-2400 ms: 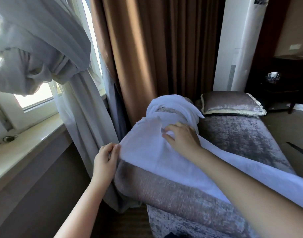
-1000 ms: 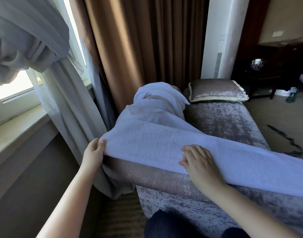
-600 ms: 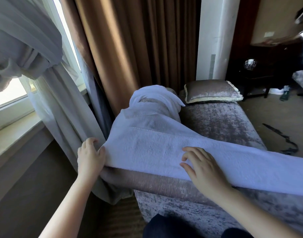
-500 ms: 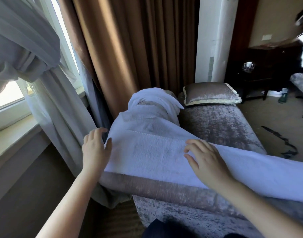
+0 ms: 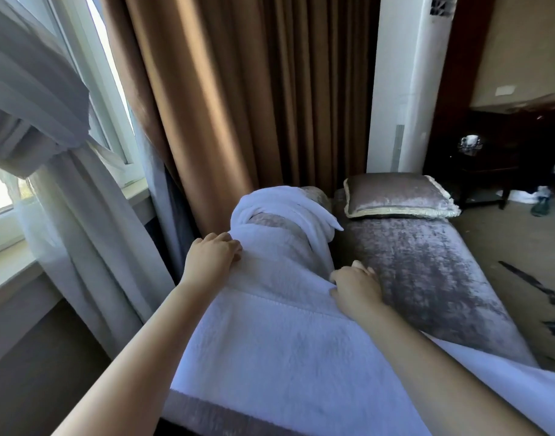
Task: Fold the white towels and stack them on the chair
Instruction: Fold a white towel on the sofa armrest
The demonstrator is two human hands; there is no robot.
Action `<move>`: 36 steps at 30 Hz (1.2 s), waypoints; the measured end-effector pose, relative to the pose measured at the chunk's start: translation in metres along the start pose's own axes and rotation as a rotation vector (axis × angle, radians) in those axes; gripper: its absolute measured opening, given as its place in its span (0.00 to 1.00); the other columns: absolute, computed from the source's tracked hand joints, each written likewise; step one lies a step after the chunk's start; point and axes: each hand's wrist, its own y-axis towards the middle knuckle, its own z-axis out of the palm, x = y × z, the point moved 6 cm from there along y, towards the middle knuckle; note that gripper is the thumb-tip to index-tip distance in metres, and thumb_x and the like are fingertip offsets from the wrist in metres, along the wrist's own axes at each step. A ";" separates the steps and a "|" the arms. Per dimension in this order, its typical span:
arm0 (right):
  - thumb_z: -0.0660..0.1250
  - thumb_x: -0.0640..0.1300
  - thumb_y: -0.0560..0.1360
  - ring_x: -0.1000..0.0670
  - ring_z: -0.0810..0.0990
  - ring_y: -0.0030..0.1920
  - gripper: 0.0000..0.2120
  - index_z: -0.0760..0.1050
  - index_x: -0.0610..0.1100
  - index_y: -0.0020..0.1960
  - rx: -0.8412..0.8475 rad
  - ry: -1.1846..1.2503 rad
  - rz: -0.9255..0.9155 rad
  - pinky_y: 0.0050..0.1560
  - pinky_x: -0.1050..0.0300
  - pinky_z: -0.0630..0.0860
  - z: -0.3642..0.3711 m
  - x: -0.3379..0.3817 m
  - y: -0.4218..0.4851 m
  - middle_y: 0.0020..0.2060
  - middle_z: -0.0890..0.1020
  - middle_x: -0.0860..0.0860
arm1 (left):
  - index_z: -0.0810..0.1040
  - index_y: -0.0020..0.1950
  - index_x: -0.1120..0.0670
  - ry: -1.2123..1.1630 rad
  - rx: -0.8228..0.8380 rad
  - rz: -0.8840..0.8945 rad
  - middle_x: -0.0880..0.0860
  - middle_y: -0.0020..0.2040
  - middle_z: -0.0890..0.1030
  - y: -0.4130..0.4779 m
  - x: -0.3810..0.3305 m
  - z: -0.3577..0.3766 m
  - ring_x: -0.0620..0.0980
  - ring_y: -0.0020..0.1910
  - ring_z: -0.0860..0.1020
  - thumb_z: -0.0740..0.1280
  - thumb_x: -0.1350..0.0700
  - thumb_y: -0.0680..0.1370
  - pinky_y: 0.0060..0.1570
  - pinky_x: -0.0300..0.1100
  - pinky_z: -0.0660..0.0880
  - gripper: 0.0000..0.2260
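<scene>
Left grip (image 5: 211, 256), right grip (image 5: 356, 287) on towel (image 5: 270, 341) (edges)

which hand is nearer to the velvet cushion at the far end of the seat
Right. The right hand is at the seat-side edge of the towel, below the cushion in the view; the left hand is on its window-side edge, farther off to the left.

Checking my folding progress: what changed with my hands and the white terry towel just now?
Both hands slid away along the white terry towel: left hand let go of its near corner, at the left edge; right hand at the right edge. Bunched white towel and velvet cushion unmoved.
</scene>
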 end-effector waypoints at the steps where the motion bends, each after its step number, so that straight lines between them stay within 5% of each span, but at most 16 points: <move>1: 0.60 0.48 0.80 0.46 0.69 0.62 0.09 0.78 0.49 0.53 -0.020 0.034 0.016 0.62 0.53 0.64 0.001 -0.003 0.000 0.44 0.75 0.51 | 0.81 0.58 0.50 0.004 -0.031 0.027 0.49 0.53 0.80 0.001 0.003 -0.003 0.54 0.50 0.76 0.63 0.55 0.80 0.41 0.41 0.61 0.10; 3: 0.60 0.49 0.81 0.45 0.71 0.60 0.09 0.78 0.49 0.52 -0.110 0.145 0.085 0.57 0.53 0.66 -0.009 -0.015 0.002 0.36 0.69 0.53 | 0.83 0.54 0.51 -0.009 -0.058 0.024 0.51 0.48 0.80 0.005 0.012 -0.008 0.55 0.44 0.78 0.64 0.59 0.79 0.34 0.41 0.59 0.10; 5: 0.62 0.51 0.80 0.44 0.73 0.56 0.09 0.78 0.48 0.49 -0.254 0.240 0.141 0.47 0.54 0.66 -0.023 -0.029 0.006 0.39 0.76 0.49 | 0.82 0.52 0.53 -0.084 -0.078 -0.026 0.51 0.45 0.79 0.012 0.023 -0.012 0.56 0.40 0.78 0.62 0.62 0.79 0.31 0.42 0.63 0.10; 8: 0.63 0.46 0.80 0.43 0.77 0.49 0.07 0.78 0.46 0.49 -0.376 0.265 0.150 0.38 0.55 0.63 -0.035 -0.036 0.011 0.44 0.80 0.47 | 0.83 0.53 0.57 -0.318 -0.135 -0.129 0.53 0.45 0.81 0.029 0.028 -0.015 0.56 0.44 0.80 0.62 0.64 0.79 0.43 0.46 0.74 0.10; 10: 0.62 0.40 0.79 0.42 0.78 0.46 0.06 0.79 0.45 0.49 -0.389 0.321 0.124 0.36 0.55 0.64 -0.033 -0.032 0.010 0.46 0.79 0.48 | 0.79 0.62 0.57 -0.424 -0.105 -0.155 0.54 0.58 0.80 0.034 0.021 -0.013 0.55 0.50 0.81 0.63 0.65 0.79 0.52 0.44 0.74 0.13; 13: 0.65 0.40 0.77 0.43 0.79 0.45 0.06 0.79 0.45 0.51 -0.453 0.376 0.046 0.36 0.56 0.65 -0.033 -0.018 -0.002 0.49 0.79 0.50 | 0.74 0.69 0.54 -0.464 -0.038 -0.115 0.51 0.65 0.75 0.025 0.014 -0.007 0.51 0.53 0.79 0.64 0.64 0.79 0.54 0.43 0.74 0.18; 19: 0.72 0.38 0.69 0.45 0.78 0.37 0.06 0.78 0.47 0.38 -0.522 0.343 -0.295 0.35 0.52 0.73 -0.043 0.032 -0.064 0.35 0.79 0.52 | 0.79 0.50 0.54 -0.419 -0.220 -0.090 0.46 0.48 0.75 -0.060 0.038 -0.015 0.52 0.47 0.76 0.68 0.60 0.78 0.41 0.43 0.70 0.03; 24: 0.61 0.56 0.71 0.52 0.75 0.35 0.11 0.73 0.51 0.35 -0.511 0.282 -0.494 0.34 0.59 0.70 -0.022 0.076 -0.130 0.33 0.74 0.57 | 0.80 0.47 0.53 -0.362 -0.220 0.008 0.46 0.46 0.77 -0.149 0.042 -0.012 0.48 0.46 0.74 0.63 0.54 0.78 0.47 0.42 0.72 0.07; 29: 0.63 0.59 0.71 0.51 0.72 0.37 0.13 0.71 0.50 0.38 -0.578 0.172 -0.488 0.37 0.60 0.67 -0.001 0.083 -0.146 0.36 0.72 0.56 | 0.78 0.50 0.53 -0.473 -0.183 -0.071 0.44 0.52 0.76 -0.180 0.053 -0.008 0.43 0.52 0.73 0.58 0.48 0.78 0.52 0.35 0.69 0.12; 32: 0.71 0.55 0.68 0.50 0.71 0.36 0.14 0.70 0.48 0.37 -0.623 0.147 -0.486 0.39 0.59 0.62 0.005 0.087 -0.146 0.34 0.72 0.55 | 0.79 0.48 0.55 -0.445 -0.230 -0.045 0.47 0.51 0.76 -0.180 0.050 -0.005 0.48 0.50 0.74 0.58 0.51 0.79 0.50 0.40 0.71 0.12; 36: 0.64 0.55 0.72 0.51 0.69 0.37 0.13 0.69 0.48 0.36 -0.688 0.119 -0.504 0.39 0.57 0.60 0.000 0.089 -0.153 0.34 0.71 0.55 | 0.77 0.45 0.56 -0.410 -0.252 -0.022 0.49 0.47 0.76 -0.174 0.050 -0.005 0.52 0.45 0.74 0.57 0.54 0.79 0.45 0.50 0.74 0.12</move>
